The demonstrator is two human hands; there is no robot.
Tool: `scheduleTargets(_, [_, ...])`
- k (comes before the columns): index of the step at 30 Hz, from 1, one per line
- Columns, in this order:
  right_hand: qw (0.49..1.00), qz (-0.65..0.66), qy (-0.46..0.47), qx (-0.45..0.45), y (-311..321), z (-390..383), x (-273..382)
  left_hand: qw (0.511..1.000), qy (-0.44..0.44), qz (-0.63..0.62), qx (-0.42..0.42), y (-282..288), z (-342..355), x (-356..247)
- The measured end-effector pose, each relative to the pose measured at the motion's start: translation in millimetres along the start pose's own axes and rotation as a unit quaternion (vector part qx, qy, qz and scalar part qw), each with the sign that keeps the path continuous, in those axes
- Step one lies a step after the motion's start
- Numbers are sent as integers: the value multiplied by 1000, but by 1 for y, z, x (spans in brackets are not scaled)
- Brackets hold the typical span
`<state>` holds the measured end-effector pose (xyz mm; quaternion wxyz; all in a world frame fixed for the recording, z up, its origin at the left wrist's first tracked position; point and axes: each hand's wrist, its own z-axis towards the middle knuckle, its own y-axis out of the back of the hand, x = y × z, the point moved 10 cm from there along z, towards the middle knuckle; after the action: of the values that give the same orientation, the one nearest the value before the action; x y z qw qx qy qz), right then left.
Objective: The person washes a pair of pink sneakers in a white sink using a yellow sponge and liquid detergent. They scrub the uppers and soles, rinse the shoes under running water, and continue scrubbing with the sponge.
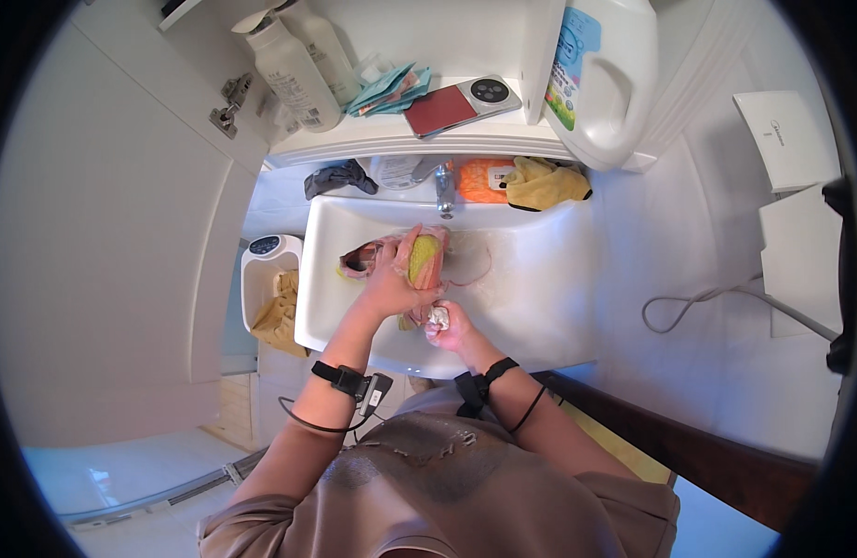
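Observation:
Over the left half of the white sink [540, 307], my left hand [398, 284] grips what looks like a pink shoe [432, 272] with a yellow-green patch. A dark opening shows at its left end, and my spread fingers cover much of its middle. Close by on the right, just below the shoe, my right hand [454, 327] is closed around a small white lump [438, 318]. Whether the lump is soap, foam or wadded material I cannot tell. A thin reddish cord or streak curves across the basin beside the shoe.
Behind the basin stands a chrome faucet [445, 191], with a yellow cloth [547, 184], an orange packet [482, 181] and a dark cloth [339, 179] along the ledge. Above, a shelf bears pump bottles [293, 79], a phone [461, 106] and a detergent jug [600, 88]. A white bin [261, 270] adjoins the sink.

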<state>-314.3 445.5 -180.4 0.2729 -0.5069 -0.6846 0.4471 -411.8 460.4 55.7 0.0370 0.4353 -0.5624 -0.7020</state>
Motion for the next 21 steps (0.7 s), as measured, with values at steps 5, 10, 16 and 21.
scheduleTargets(5, [976,-190,32,-103,12,-7,33,992,33,-105,-64,18,-15,36])
scheduleTargets(10, [857,-406,200,-247,-8,-62,123,952,78,-273,-117,-3,-52,84])
scheduleTargets(16, [752,-492,399,-185,-106,-74,126,910,100,-392,-87,-56,-77,100])
scheduleTargets(21, [629,-675,385,-30,-153,-25,35,831,135,-539,21,-85,-87,98])
